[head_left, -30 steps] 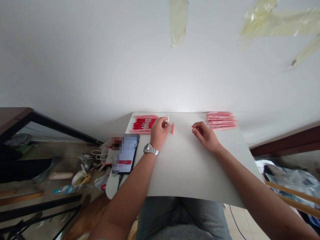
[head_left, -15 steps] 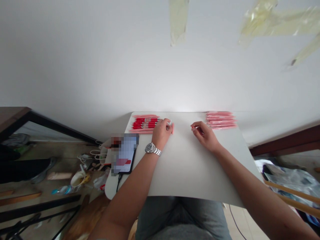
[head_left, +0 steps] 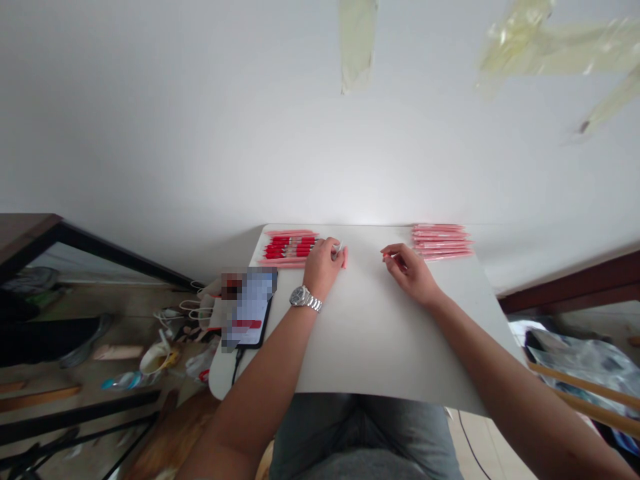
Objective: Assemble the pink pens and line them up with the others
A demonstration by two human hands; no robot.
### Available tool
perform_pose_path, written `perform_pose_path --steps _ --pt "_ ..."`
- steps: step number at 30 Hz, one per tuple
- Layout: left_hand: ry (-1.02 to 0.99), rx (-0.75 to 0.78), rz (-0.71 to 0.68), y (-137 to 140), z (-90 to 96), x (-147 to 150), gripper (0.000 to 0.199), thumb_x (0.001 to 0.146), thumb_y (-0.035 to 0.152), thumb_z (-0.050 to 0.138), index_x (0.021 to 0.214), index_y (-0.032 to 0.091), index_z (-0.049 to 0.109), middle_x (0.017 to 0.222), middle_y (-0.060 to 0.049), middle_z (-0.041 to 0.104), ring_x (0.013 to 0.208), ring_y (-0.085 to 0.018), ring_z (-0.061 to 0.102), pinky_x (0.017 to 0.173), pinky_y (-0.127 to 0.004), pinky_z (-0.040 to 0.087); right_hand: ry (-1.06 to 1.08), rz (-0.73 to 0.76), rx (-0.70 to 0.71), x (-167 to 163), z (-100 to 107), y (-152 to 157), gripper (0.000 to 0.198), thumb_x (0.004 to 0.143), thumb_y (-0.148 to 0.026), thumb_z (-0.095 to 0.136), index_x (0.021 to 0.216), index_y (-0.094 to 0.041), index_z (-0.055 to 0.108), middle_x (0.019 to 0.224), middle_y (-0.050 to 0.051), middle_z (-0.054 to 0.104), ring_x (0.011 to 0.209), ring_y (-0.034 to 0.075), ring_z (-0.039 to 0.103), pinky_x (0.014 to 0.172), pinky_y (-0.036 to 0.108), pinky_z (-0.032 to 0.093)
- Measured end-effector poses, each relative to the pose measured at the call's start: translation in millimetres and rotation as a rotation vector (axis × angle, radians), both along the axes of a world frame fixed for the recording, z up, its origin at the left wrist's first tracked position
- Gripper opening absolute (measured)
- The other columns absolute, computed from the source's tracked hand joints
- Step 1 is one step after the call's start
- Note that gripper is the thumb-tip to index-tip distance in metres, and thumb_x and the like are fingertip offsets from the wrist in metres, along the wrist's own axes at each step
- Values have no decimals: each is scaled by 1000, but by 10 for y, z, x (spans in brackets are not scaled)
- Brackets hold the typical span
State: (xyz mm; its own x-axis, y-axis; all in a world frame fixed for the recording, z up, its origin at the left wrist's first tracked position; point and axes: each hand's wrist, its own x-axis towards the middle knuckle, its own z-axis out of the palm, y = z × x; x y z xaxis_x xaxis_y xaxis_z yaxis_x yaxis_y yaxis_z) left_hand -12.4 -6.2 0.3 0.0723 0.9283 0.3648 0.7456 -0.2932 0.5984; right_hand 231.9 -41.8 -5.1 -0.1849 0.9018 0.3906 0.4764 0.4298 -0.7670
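On the white table [head_left: 370,333] my left hand [head_left: 323,267], with a silver watch on its wrist, pinches a thin white pen part at its fingertips. A short pink pen piece [head_left: 345,257] lies right beside those fingers. A pile of red and pink pens [head_left: 289,247] sits just left of that hand at the table's far left. My right hand [head_left: 410,270] rests mid-table with a small pink piece pinched between thumb and fingers. Behind it lies a stack of pink pen barrels [head_left: 443,241] at the far right.
A phone [head_left: 250,305] with a cable lies on the table's left edge. Cups, cables and clutter cover the floor at the left [head_left: 160,357]. A wooden frame [head_left: 575,287] and bags stand at the right. A white wall rises behind the table.
My left hand has lowered the thin white part toward the table and closed in on the short pink piece. My right hand has barely moved.
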Motion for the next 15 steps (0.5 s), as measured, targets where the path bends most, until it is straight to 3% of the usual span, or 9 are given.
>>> perform_pose_path --steps 8,15 --pt "-47 42 -10 28 -43 -18 7 94 22 67 101 22 66 88 -3 64 77 -16 62 77 -32 51 -8 1 -10 -1 19 -7 24 103 -44 53 114 -24 60 103 7 70 73 16 59 65 30 48" --pt "-40 113 -16 -17 24 -1 9 96 21 62 104 22 67 93 -5 66 81 -17 62 79 -32 51 15 8 -41 -2 23 -17 25 103 -45 54 117 -24 58 101 7 73 77 17 64 66 31 51"
